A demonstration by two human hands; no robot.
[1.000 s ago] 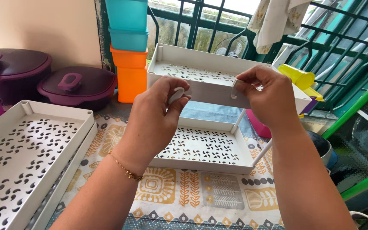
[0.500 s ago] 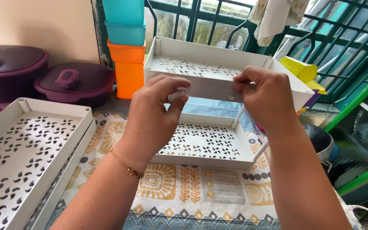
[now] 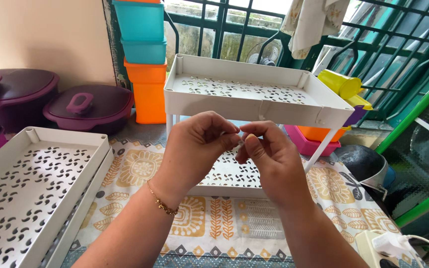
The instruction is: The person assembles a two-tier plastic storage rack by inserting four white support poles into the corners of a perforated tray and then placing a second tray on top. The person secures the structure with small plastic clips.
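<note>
Hands have come off the rack's top tray [image 3: 254, 101] and dropped in front of it. My left hand [image 3: 199, 146] and right hand [image 3: 269, 159] now pinch one tiny pale piece [image 3: 241, 141] between fingertips, over the table's middle. Spare trays [image 3: 31, 183] lie at the left edge; purple pots [image 3: 88, 106] and stacked tubs [image 3: 142, 59] crowd the back.

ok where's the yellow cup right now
In the head view the yellow cup lies tipped on its side at upper right, just behind the white shelf rack's right corner, against the green window grille.
</note>
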